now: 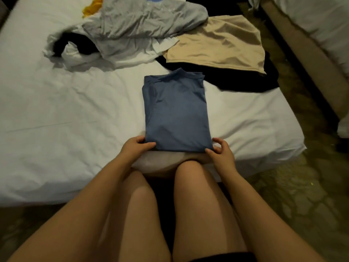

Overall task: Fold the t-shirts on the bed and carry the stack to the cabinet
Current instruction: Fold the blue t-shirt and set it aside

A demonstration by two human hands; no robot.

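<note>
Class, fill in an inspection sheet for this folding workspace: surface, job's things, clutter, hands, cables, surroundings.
Surface: white bed sheet, wrinkled.
Job's things: blue t-shirt folded into a rectangle near the bed's edge; beyond it, grey shirt crumpled, beige shirt and black garment spread out, unfolded.
Clutter: yellow cloth and white cloth by the grey shirt.
Hands: left hand and right hand each grip a near corner of the blue t-shirt.
Cables: nothing seen.
Surroundings: patterned floor; second bed at right.
</note>
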